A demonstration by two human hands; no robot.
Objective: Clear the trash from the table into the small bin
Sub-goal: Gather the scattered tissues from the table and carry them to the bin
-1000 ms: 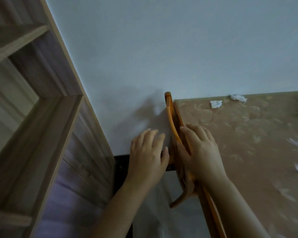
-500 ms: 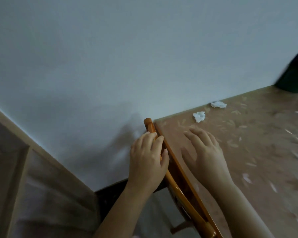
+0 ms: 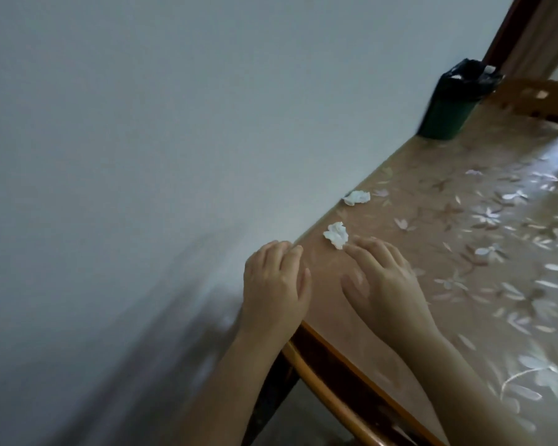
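Note:
Two crumpled white tissues lie on the table [image 3: 432,284] near the wall: the nearer tissue [image 3: 336,235] and the farther tissue [image 3: 356,197]. My right hand [image 3: 379,278] rests palm down on the table, fingers apart, its fingertips just short of the nearer tissue. My left hand [image 3: 276,281] hovers over the table's left corner, fingers loosely spread, holding nothing. A small dark green bin [image 3: 453,104] with a black liner stands at the far end of the table against the wall.
The table has a floral plastic cover and an orange wooden edge [image 3: 329,378]. A pale wall [image 3: 174,123] runs along its left side. A carved wooden chair back [image 3: 535,98] stands beyond the bin.
The view has swung right, bringing the bin fully into sight. Both hands have shifted forward along the table; my right fingertips are now close to the nearer tissue.

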